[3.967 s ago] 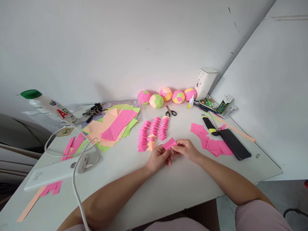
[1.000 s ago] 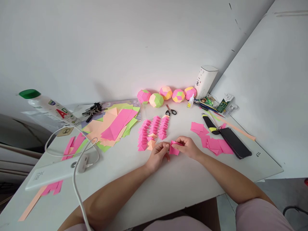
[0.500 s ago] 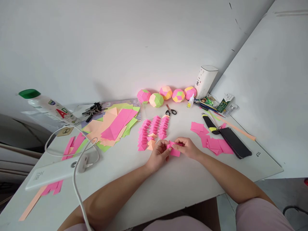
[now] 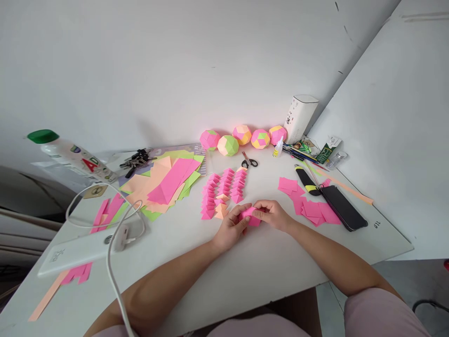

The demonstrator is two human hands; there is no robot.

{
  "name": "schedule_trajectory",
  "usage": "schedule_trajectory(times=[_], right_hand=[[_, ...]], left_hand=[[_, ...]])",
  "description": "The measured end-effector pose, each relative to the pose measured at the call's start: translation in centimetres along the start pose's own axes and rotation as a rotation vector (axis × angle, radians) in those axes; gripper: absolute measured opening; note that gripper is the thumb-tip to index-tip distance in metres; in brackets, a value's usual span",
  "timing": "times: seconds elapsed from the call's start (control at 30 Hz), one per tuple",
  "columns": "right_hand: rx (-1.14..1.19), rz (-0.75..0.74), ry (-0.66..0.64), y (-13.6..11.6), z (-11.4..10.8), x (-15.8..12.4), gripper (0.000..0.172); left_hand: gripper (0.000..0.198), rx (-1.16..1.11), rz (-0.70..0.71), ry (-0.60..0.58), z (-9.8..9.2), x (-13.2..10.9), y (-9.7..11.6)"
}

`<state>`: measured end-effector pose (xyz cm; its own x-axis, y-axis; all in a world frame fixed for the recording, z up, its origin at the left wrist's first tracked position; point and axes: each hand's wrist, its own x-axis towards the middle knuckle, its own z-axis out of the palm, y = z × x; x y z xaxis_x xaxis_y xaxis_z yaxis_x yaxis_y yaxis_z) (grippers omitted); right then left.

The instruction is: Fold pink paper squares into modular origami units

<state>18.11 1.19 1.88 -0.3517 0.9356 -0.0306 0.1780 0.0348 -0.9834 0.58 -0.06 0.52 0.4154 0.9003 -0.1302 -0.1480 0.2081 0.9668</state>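
A pink paper piece (image 4: 254,221) is held between both hands above the front middle of the table. My left hand (image 4: 233,227) pinches its left side, thumb on top. My right hand (image 4: 273,215) grips the upper right edge between thumb and fingers; part of the paper is hidden behind the fingers. Just beyond my left hand stand rows of folded pink paper units (image 4: 209,196), with a few peach ones (image 4: 220,210) among them. Loose pink paper squares (image 4: 310,210) lie to the right of my right hand.
Several faceted paper balls (image 4: 228,146) line the wall, near scissors (image 4: 249,161) and a glue bottle (image 4: 278,148). On the right are a box cutter (image 4: 307,180) and black phone (image 4: 343,208). Left lie paper sheets (image 4: 168,182), a power bank (image 4: 77,252) with cable and a bottle (image 4: 70,154).
The pink paper's upper edge has been bent over between my fingers, and less of its face shows. Both hands stay in nearly the same place.
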Motion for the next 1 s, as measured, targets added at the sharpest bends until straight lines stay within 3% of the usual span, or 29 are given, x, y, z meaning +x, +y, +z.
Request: schedule_trajectory(times=[0.43, 0.7, 1.0], right_hand=[[-0.024, -0.041, 0.089, 0.18, -0.02, 0.03, 0.025], [-0.036, -0.032, 0.066, -0.02, 0.03, 0.03, 0.026], [-0.018, -0.029, 0.041, -0.09, -0.01, -0.03, 0.025]], left_hand=[[0.039, 0.088, 0.022, -0.008, 0.12, 0.01, 0.09], [0.053, 0.095, -0.012, -0.004, 0.09, -0.21, -0.23], [0.055, 0.101, 0.005, -0.038, -0.01, -0.42, -0.47]])
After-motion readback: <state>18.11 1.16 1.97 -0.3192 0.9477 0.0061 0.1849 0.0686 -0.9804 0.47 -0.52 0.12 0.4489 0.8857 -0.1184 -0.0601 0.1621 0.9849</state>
